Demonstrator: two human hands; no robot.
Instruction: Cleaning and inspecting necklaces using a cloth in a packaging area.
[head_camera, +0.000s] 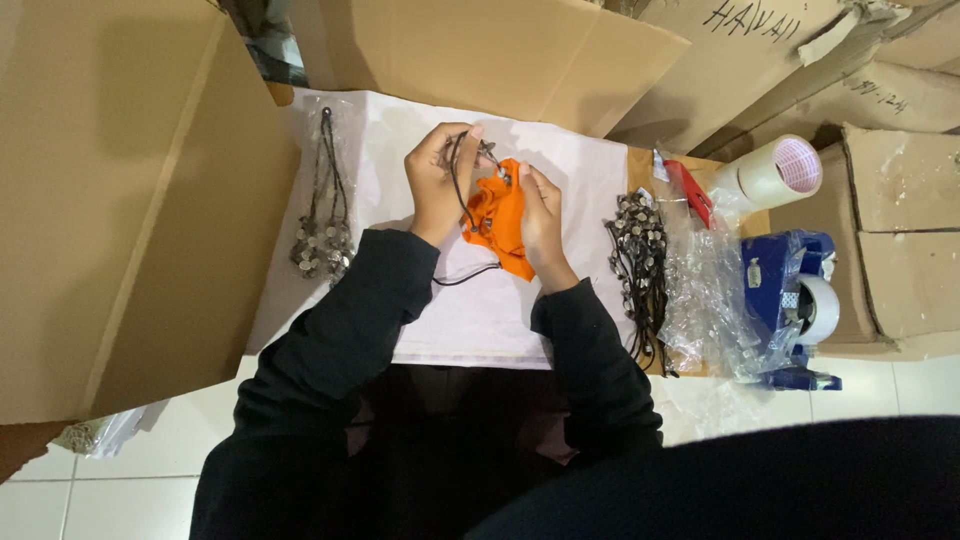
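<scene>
Head view. The left hand (437, 180) and right hand (541, 215) meet above the middle of a white sheet (470, 315) spread over the counter (640, 165). The left fingers (462, 133) are closed in a pinch on a dark cord necklace (462, 185), whose loop hangs down past the wrist and trails onto the sheet. The right fingers (526, 176) are curled shut around an orange cloth (500, 225), held just beside the cord's small metal pendant. A bundle of finished necklaces (322, 215) lies on the sheet's left edge; a second heap of necklaces (638, 255) lies at its right edge, touching a pile of clear plastic bags (712, 295). Beyond these stand a blue tape dispenser (790, 290) and a tape roll (780, 170). Cardboard boxes (120, 200) surround the counter.
</scene>
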